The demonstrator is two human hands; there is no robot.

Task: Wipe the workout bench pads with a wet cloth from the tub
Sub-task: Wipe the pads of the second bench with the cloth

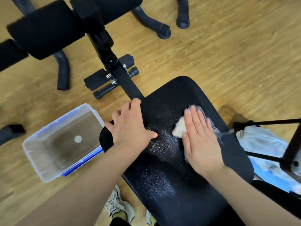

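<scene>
A single head-worn view looks steeply down and forward from above the near end of the seat pad point(187, 168), close enough that both forearms enter from the bottom edge and the hands fill the middle. The wide lens bends the wooden floor point(228, 54) and the frame's edges. The far foam rollers point(47, 28) reach the top edge, the clear tub point(32, 154) sits at left, and a shoe point(118, 207) shows directly below.

Wood floor point(228, 46) all round, sneaker point(119, 207) at bottom centre, crumpled rag point(262, 141) and tripod leg point(267, 122) far right.
</scene>
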